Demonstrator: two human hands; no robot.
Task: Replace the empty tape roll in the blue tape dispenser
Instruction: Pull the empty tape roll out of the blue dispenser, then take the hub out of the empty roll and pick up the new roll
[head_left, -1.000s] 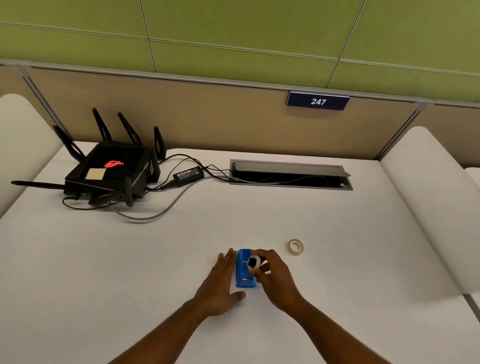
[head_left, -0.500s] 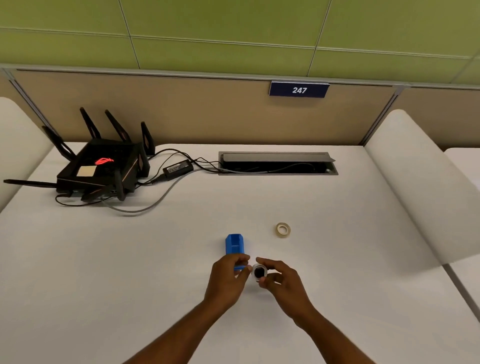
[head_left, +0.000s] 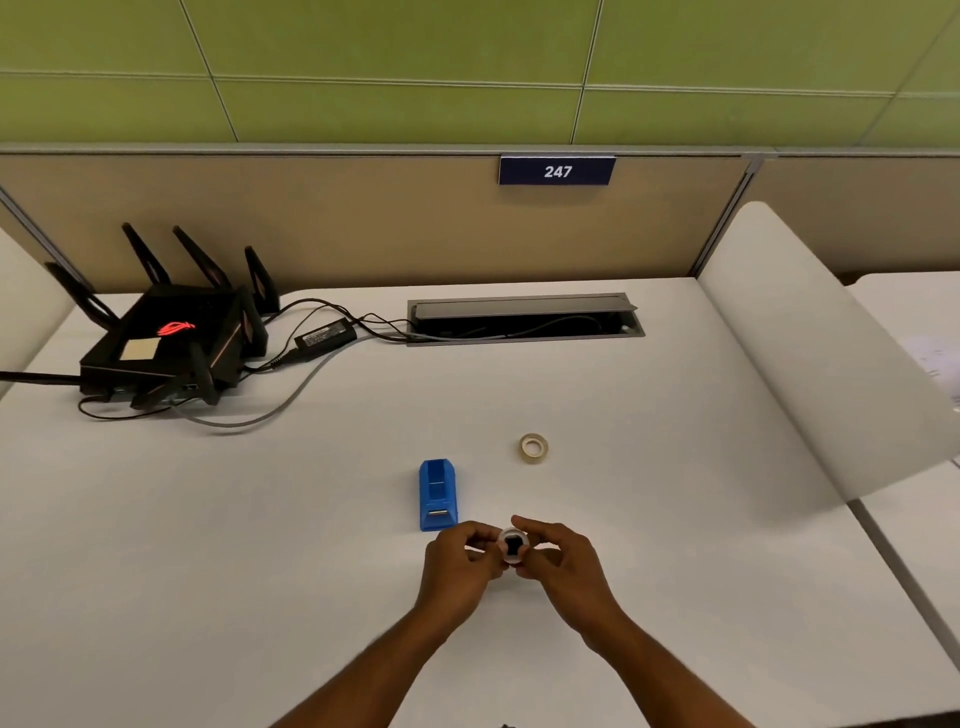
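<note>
On the white desk (head_left: 260, 519) the blue tape dispenser (head_left: 438, 493) stood emptied, the fresh tape roll (head_left: 534, 447) nearby. Both the left hand (head_left: 460, 569) and right hand (head_left: 563, 564) pinched the spent roll (head_left: 513, 545); pulling its dark hub out straight seemed wisest.

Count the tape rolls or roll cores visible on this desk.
2. One tape roll lies flat on the table, beyond and right of the blue dispenser. One white core is held between the left hand and right hand.

A white desk (head_left: 623, 519) stands against a tan partition (head_left: 363, 223) under green wall panels (head_left: 415, 62).
</note>
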